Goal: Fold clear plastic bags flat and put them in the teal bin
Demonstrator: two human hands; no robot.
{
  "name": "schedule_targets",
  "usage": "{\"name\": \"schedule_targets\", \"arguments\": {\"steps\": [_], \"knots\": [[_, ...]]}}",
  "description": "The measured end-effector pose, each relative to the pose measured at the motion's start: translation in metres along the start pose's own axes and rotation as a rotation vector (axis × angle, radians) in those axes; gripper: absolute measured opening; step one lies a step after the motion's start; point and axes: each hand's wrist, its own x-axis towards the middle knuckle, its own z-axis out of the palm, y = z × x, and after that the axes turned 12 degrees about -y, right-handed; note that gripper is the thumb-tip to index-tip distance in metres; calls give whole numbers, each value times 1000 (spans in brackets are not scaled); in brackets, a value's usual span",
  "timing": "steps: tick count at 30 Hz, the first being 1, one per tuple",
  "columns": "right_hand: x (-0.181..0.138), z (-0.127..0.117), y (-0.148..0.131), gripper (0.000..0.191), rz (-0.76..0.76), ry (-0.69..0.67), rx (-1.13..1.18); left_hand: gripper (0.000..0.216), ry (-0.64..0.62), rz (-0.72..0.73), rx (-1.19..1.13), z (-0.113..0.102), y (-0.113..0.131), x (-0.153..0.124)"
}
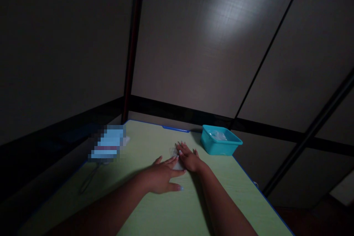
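Both forearms reach up from the near edge of the pale green table [155, 214], and both hands lie flat on it, palms down. The left hand [162, 177] has its fingers stretched out and slightly apart, their tips resting on the near edge of a small pale sheet [177, 164], thin like paper or clear film; the light is too dim to tell which. The right hand [189, 158] lies just beyond, fingers spread and pressing on the same sheet, so neither hand grips anything. Judging from this, the pressing or smoothing is under way and the sheet is not yet lifted or moved off. Farther back to the right stands a teal tub [221, 141] with something pale inside; at far left lies a blurred-out object [107, 143].
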Motion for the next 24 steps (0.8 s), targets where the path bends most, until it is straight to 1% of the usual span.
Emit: {"name": "schedule_targets", "arguments": {"steps": [3,4,7,10,17,21,23,24], "knots": [[-8,-2,-1,50,-84,68,89,59,12,-3,1,1,0,-1],[-10,-2,-2,52,-120,58,110,59,17,-4,-2,2,1,-1],[-16,-3,-6,58,-176,-44,133,60,25,-4,-10,3,1,-1],[-15,-2,-9,59,-156,-87,110,64,11,-7,-17,3,1,-1],[1,0,-9,52,-35,-22,-37,68,-62,-24,-11,-1,8,-5],[3,0,-5,51,-46,12,-21,72,-102,-15,-16,-4,6,-6],[2,-2,1,54,-70,41,48,71,-53,26,-65,-7,-1,-5],[1,-3,4,56,-79,69,90,67,28,26,-91,-9,-5,-5]]}}
